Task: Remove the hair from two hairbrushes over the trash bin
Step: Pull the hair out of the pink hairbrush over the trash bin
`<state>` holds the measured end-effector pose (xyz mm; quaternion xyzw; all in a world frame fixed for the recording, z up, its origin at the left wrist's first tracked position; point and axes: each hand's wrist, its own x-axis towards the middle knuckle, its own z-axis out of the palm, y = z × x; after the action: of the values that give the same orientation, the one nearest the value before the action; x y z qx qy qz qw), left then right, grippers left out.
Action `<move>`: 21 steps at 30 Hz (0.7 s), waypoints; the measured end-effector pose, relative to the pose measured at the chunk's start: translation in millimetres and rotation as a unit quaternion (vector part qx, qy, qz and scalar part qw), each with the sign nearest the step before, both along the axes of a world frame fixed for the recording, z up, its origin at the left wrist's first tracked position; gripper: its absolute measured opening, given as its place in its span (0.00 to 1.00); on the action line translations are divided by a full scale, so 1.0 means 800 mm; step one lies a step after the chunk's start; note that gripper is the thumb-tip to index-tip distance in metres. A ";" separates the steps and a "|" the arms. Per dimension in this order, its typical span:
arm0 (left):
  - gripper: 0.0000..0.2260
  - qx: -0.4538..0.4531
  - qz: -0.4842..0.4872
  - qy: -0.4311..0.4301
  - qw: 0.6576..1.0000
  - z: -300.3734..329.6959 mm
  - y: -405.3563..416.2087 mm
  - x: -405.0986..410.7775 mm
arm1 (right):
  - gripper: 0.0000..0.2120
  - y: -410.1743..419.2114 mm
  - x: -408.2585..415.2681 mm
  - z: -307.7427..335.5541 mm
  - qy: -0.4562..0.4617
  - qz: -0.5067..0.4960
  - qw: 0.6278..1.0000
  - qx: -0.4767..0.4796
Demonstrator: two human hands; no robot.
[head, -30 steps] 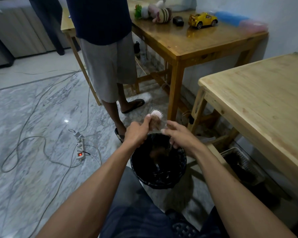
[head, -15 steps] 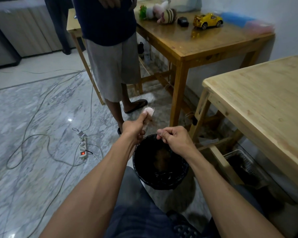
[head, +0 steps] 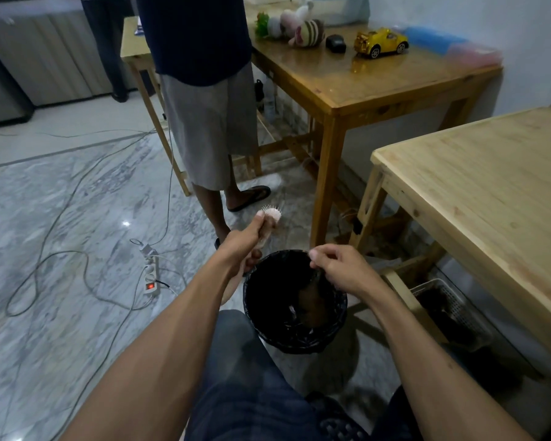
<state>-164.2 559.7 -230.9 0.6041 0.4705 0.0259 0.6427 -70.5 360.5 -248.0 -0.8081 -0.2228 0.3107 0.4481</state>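
Note:
My left hand (head: 242,246) grips a pale pink hairbrush (head: 271,217), its bristled head sticking up past my thumb, just left of the bin's far rim. My right hand (head: 341,268) hovers over the bin's right rim with fingers pinched together on a thin wisp of hair that hangs down into the bin. The black trash bin (head: 331,332) stands on the floor between my knees, lined with a dark bag, and a brownish clump lies inside. A second hairbrush is not visible.
A person in grey shorts and sandals (head: 210,128) stands just beyond the bin. A dark wooden table (head: 363,87) with toys is behind, a light wooden table (head: 477,192) at right. A power strip (head: 151,276) and cables lie on the marble floor at left. A wire basket (head: 452,310) sits under the right table.
My right hand has pulled away from the brush toward the right, closing into a pinch over the bin. The left hand lifted the brush slightly up and left.

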 end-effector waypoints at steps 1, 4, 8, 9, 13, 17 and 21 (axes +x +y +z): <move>0.34 -0.019 -0.029 -0.001 0.999 -0.004 0.001 -0.003 | 0.17 -0.002 0.003 -0.001 0.016 0.002 0.999 -0.041; 0.24 -0.048 -0.114 0.004 0.992 -0.006 -0.004 -0.009 | 0.34 0.002 0.008 -0.004 0.041 -0.042 0.996 -0.060; 0.02 0.009 -0.208 -0.030 0.978 0.000 -0.018 -0.015 | 0.27 0.018 0.001 0.006 0.034 -0.065 0.997 -0.025; 0.03 0.024 -0.222 -0.033 0.974 0.000 -0.019 -0.015 | 0.23 0.022 -0.001 0.008 0.018 -0.063 0.998 -0.009; 0.10 0.050 -0.241 -0.037 0.969 -0.003 -0.016 -0.014 | 0.12 0.035 -0.001 0.008 -0.031 -0.094 0.995 0.025; 0.05 0.005 -0.180 -0.079 0.981 -0.014 -0.007 -0.018 | 0.14 0.029 0.000 0.008 -0.040 -0.145 0.988 0.023; 0.07 -0.103 -0.050 -0.111 0.987 -0.033 0.006 -0.015 | 0.15 0.016 0.004 0.012 0.007 -0.197 0.980 0.024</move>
<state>-176.0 564.6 -257.3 0.5510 0.3658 0.0119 0.7499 -67.0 373.2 -238.4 -0.8230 -0.0630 0.2163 0.5214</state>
